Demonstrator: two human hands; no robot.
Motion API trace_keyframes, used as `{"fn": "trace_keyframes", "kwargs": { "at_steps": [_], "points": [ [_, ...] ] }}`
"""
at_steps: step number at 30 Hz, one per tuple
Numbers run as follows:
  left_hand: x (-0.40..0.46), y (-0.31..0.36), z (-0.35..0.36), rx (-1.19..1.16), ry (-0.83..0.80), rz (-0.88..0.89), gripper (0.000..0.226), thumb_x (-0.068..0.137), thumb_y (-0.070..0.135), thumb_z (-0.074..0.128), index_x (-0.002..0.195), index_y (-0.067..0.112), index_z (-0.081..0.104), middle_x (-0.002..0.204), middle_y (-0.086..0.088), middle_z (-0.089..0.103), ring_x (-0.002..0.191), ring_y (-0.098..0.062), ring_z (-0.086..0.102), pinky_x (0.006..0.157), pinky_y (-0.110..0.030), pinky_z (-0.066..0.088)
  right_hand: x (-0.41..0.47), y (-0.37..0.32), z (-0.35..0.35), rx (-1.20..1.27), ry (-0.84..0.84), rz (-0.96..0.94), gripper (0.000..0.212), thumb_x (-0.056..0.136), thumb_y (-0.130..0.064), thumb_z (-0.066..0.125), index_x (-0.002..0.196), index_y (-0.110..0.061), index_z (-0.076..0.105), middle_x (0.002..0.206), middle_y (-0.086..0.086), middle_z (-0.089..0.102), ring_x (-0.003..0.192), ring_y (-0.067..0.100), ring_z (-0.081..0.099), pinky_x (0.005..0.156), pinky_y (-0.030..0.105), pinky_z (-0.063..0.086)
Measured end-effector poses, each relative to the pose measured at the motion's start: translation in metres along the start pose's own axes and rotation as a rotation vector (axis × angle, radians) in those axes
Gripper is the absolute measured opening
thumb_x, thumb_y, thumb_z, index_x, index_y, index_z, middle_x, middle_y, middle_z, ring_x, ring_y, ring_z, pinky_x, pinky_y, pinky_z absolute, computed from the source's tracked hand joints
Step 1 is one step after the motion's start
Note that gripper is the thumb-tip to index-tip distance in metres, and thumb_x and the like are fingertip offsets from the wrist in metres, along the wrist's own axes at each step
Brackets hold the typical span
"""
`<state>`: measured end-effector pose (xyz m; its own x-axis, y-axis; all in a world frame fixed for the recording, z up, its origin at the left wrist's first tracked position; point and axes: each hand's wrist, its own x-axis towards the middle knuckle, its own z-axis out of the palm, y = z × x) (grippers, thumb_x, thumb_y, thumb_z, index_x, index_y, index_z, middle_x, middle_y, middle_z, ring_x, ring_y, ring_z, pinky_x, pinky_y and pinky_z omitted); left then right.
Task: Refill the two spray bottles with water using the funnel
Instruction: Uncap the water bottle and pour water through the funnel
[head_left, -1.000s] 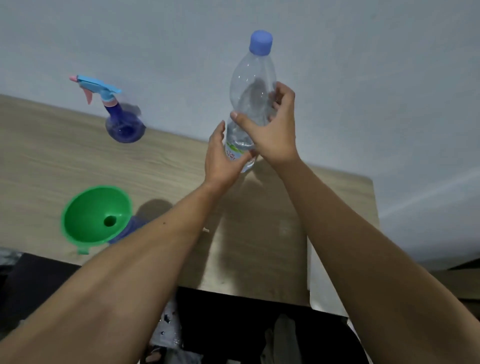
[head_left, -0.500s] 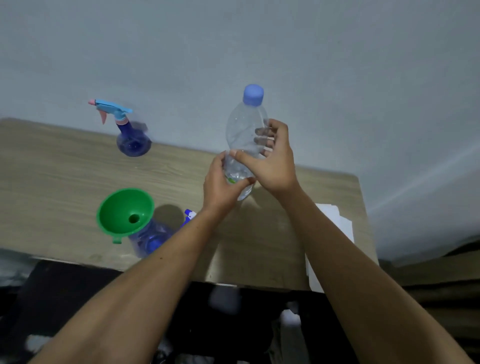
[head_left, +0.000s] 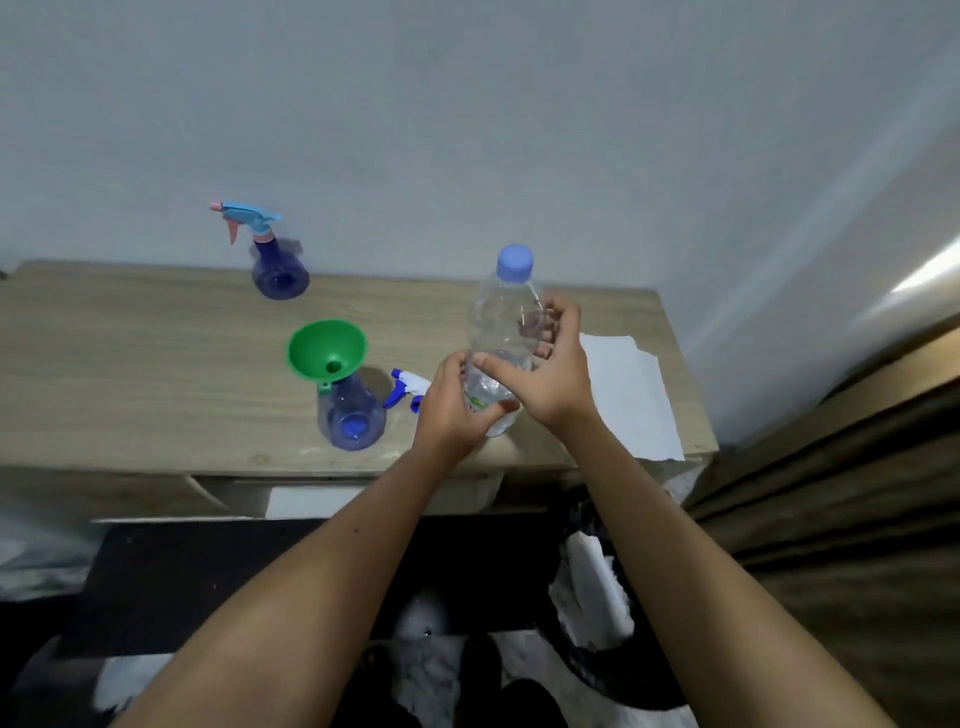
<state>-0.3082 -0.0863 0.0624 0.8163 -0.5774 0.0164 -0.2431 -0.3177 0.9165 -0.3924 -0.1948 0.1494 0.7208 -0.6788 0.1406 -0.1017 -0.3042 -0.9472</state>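
Note:
A clear water bottle (head_left: 500, 322) with a blue cap stands upright near the table's front right. My left hand (head_left: 451, 410) wraps its lower part and my right hand (head_left: 545, 374) grips its middle. Left of it, a green funnel (head_left: 326, 347) sits tilted in the neck of an open blue spray bottle (head_left: 351, 415). That bottle's blue-and-white spray head (head_left: 408, 387) lies on the table beside it. A second blue spray bottle (head_left: 278, 270) with a light-blue and pink trigger stands at the back by the wall.
The wooden table (head_left: 130, 374) runs along a pale wall. A white sheet of paper (head_left: 631, 395) lies at its right end, over the edge. A brown curtain (head_left: 841, 519) hangs at the right. Dark floor and white cloths lie below the table front.
The view has tilted down, so everything sits lower and more central. Both hands still hold the water bottle, which now looks lower, near the table top.

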Motion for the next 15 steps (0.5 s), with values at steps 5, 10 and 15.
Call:
{"fn": "trace_keyframes", "kwargs": {
  "at_steps": [5,10,15],
  "points": [
    [-0.017,-0.008,-0.015,0.006,-0.079,0.013,0.080,0.059,0.060,0.086,0.123,0.027,0.052,0.116,0.008,0.068,0.107,-0.013,0.067,0.090,-0.040,0.056,-0.033,-0.013,0.004,-0.037,0.027,0.030,0.092,0.065,-0.030,0.100,0.135,-0.027,0.041,0.120,-0.010,0.062,0.113,0.011,0.069,0.099,0.033,0.060],
    [-0.025,-0.014,-0.024,-0.012,-0.125,0.032,0.080,0.060,0.054,0.094,0.125,0.031,0.052,0.119,0.012,0.067,0.112,-0.012,0.066,0.096,-0.046,0.057,-0.048,-0.019,0.008,-0.089,0.048,0.066,0.095,0.062,-0.037,0.100,0.134,-0.030,0.039,0.126,-0.004,0.061,0.115,0.014,0.068,0.101,0.039,0.059],
    [-0.023,-0.015,-0.026,-0.002,-0.140,0.050,0.086,0.063,0.050,0.095,0.133,0.028,0.050,0.127,0.007,0.065,0.117,-0.015,0.063,0.101,-0.045,0.053,-0.052,-0.032,0.008,-0.161,0.109,0.034,0.093,0.064,-0.046,0.098,0.138,-0.025,0.044,0.135,-0.009,0.055,0.124,0.007,0.057,0.103,0.027,0.050]
  ]
}}
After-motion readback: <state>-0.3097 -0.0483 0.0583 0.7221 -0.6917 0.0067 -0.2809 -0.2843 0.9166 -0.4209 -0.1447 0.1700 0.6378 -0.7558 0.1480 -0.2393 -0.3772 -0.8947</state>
